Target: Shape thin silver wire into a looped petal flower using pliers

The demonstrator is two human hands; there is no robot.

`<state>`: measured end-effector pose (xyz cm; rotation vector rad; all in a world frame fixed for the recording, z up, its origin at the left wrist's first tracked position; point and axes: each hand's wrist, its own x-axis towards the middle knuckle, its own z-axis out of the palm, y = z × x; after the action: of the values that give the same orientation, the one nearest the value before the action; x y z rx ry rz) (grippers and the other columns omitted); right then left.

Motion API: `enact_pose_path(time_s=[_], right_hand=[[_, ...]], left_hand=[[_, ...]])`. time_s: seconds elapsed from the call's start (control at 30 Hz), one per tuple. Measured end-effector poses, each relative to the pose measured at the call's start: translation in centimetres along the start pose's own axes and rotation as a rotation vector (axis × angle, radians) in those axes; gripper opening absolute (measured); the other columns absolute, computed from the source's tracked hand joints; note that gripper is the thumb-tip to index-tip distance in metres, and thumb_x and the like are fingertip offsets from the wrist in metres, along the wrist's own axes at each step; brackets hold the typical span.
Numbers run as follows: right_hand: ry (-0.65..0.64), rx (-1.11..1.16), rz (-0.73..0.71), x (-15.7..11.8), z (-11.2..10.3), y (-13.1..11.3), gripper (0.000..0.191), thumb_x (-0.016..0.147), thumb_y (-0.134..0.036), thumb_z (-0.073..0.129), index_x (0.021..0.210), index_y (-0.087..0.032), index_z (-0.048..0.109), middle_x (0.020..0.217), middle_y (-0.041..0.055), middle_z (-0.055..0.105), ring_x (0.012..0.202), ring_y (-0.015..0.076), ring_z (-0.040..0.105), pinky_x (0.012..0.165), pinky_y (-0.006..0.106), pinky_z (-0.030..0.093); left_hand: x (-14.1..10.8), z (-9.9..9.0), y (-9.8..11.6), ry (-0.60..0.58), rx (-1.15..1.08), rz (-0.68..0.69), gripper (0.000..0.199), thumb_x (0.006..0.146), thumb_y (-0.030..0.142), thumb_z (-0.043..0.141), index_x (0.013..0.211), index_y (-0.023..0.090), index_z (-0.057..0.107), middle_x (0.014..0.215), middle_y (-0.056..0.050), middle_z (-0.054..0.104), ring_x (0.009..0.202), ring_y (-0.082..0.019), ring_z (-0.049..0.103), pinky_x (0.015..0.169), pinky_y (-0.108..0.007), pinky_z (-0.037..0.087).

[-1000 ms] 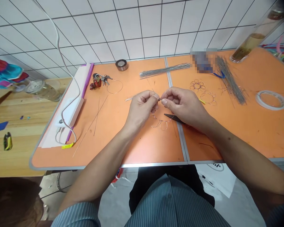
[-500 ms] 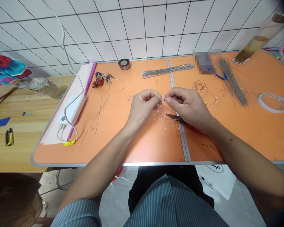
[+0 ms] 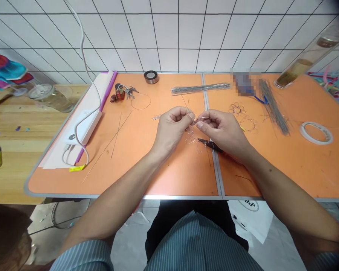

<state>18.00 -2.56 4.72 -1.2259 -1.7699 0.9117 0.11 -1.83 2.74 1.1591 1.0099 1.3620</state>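
Holding a looped wire piece (image 3: 191,140) over the orange bench (image 3: 158,177), taken here as the dial's centre, with twelve toward the tiled wall (image 3: 166,32). Pinching the upper part of it, thumb against forefinger, with the left hand (image 3: 172,128) at ten o'clock. Likewise drawn together at the thumb and forefinger with the right hand (image 3: 223,130), between two and three, apparently on a fine part of the same wire, though too small to tell exactly where; almost meeting the left at the tips. Likely very light, thin and springy, easily bent out of shape, and perhaps prickly at the cut ends. Best gripped with small fingertip pinches where the strands gather, close to the spot being worked, rather than by the open loops hanging toward six, probably the quickest to deform. Worth keeping clear of the dark pointed tool (image 3: 211,144) just beside at about three to four, overlapping the loops in view and perhaps apt to snag. Lying farther off: at twelve, a wire bundle (image 3: 200,89); at two, a flower-shaped wire ring (image 3: 234,109); at ten, a bunch of keys (image 3: 123,92); at eleven, a tape roll (image 3: 151,78).
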Motion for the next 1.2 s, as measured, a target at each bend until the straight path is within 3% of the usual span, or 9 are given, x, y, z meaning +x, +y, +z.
enact_pose_path(time_s=[0.3, 0.77, 1.0, 1.2], right_hand=[[0.018, 0.225, 0.076, 0.3, 0.4, -0.3, 0.013, 0.088, -0.033, 0.084, 0.092, -0.023, 0.076, 0.091, 0.0033, 0.074, 0.086, 0.0207, 0.068, 0.080, 0.037, 0.055], [0.019, 0.285, 0.151, 0.3, 0.7, -0.9, 0.016, 0.084, -0.032, 0.084, 0.090, -0.021, 0.074, 0.089, 0.0012, 0.071, 0.086, 0.0178, 0.064, 0.081, 0.033, 0.052], [-0.013, 0.323, 0.182, 0.3, 0.6, -0.9, 0.018, 0.084, -0.035, 0.082, 0.085, -0.020, 0.072, 0.082, -0.0019, 0.066, 0.073, 0.0127, 0.055, 0.072, 0.030, 0.046], [-0.073, 0.221, 0.166, 0.7, -0.5, -0.5, 0.020, 0.085, -0.036, 0.083, 0.093, -0.020, 0.074, 0.092, 0.0014, 0.072, 0.086, 0.0177, 0.064, 0.077, 0.033, 0.050]], left_hand=[[-0.1, 0.2, -0.3, 0.009, -0.001, 0.072, 0.012, 0.090, 0.025, 0.080, 0.082, 0.020, 0.072, 0.079, 0.001, 0.070, 0.067, -0.010, 0.060, 0.066, -0.024, 0.052], [-0.4, 0.5, -0.5, 0.047, 0.036, 0.147, 0.016, 0.090, 0.026, 0.080, 0.078, 0.020, 0.070, 0.077, 0.001, 0.067, 0.067, -0.011, 0.057, 0.065, -0.025, 0.048], [-0.3, 0.6, -1.0, 0.043, 0.037, 0.196, 0.014, 0.088, 0.023, 0.080, 0.077, 0.021, 0.072, 0.076, 0.001, 0.068, 0.067, -0.012, 0.058, 0.065, -0.026, 0.048], [-0.1, 0.3, -1.4, 0.066, 0.075, 0.227, 0.014, 0.088, 0.023, 0.082, 0.077, 0.021, 0.073, 0.074, 0.001, 0.069, 0.066, -0.012, 0.058, 0.065, -0.026, 0.049]])
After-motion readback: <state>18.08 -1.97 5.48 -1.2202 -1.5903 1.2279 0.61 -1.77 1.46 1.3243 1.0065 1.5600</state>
